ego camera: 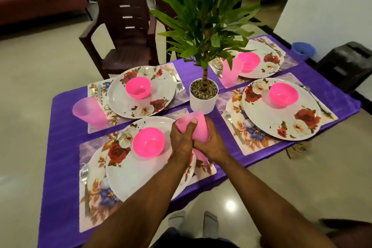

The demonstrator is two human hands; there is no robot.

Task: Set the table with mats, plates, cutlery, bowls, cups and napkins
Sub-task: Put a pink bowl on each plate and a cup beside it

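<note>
Above the near plate (141, 169), both hands, left hand (182, 140) and right hand (211, 145), grip stacked pink cups (194, 129) (seemingly nested), which, jerked apart, could strike the potted plant (203, 94).

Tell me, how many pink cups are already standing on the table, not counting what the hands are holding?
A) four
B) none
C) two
C: one cup stands at the far-left setting and another cup at the far-right one, while the left hand and right hand grip pink cups above the near plate.
</note>
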